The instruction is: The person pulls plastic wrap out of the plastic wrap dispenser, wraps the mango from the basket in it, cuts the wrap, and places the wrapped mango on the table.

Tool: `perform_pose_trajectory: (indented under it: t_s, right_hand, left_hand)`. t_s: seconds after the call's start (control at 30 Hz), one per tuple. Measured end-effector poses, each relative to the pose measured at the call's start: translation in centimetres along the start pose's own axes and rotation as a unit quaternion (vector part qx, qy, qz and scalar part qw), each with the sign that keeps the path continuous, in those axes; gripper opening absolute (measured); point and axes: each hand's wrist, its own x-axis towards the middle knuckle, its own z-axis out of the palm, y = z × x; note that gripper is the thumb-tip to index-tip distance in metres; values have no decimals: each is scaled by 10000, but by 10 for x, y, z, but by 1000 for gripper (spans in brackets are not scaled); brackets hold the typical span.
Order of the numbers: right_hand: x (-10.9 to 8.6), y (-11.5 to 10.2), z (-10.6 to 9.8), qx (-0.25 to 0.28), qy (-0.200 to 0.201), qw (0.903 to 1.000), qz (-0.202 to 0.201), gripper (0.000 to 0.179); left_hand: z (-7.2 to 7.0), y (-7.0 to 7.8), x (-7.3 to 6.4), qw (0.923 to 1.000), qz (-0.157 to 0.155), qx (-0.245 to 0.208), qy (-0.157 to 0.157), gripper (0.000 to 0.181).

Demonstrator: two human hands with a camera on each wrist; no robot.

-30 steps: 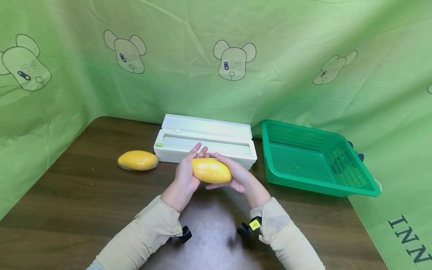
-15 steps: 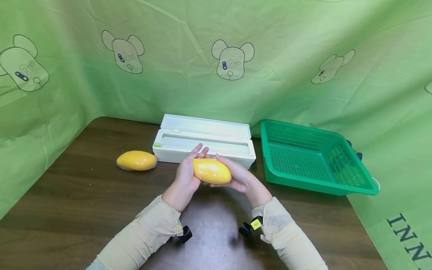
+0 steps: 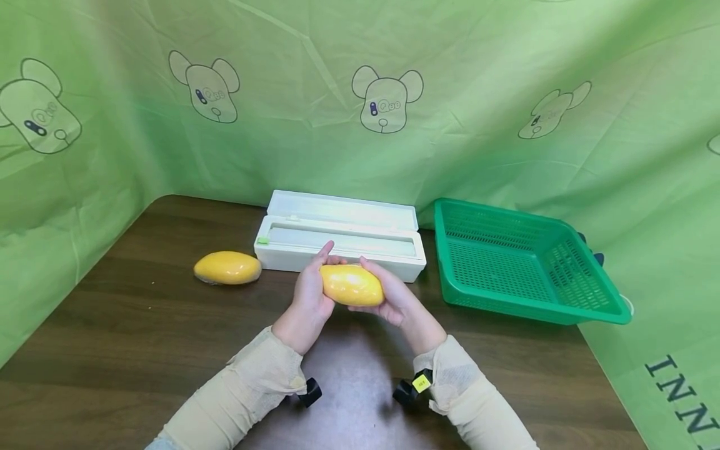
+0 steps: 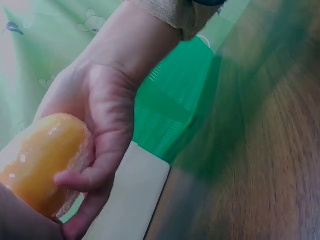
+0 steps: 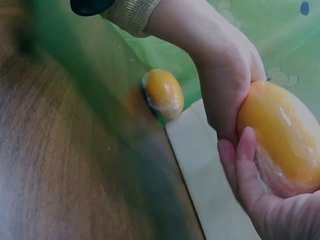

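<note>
A glossy yellow mango (image 3: 351, 286) wrapped in clear film is held between both hands above the table, in front of a white cling film dispenser (image 3: 281, 257). My left hand (image 3: 309, 292) grips its left end, one finger pointing up past it. From the other side my right hand (image 3: 400, 299) curls round the right end, thumb along the top. Crinkled film shows on the underside of the held mango in the right wrist view, where fingertips (image 5: 246, 145) press near it. To the left, a second wrapped mango (image 3: 227, 267) lies on the table.
The dispenser's lid (image 3: 344, 210) stands open at the back, and a green slider (image 3: 262, 240) sits at its left end. At the right is a green perforated basket (image 3: 523, 306). Green printed cloth (image 3: 304, 156) hangs behind the brown wooden table (image 3: 112, 350).
The raised fingers of my left hand have shifted, with fewer showing above the mango. My right wrist has moved slightly left. The held mango stays in nearly the same place.
</note>
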Motion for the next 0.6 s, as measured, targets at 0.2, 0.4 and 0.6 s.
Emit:
perform_pose_trajectory:
  t_s: [0.2,0.4,0.6]
  right_hand:
    - [-4,0,-7,-195,-408,9990,65,65]
    - [-11,1,-10,32,-403,9992,36,62]
    - [-14,0,1,564,-532,9968,-209,58]
  left_hand:
    - [-6,2,-2,9995,106,213,-186,48]
    - [-8,8,3,9980,508,369,45,49]
    - [-8,7,4,9990,381,213,-53,47]
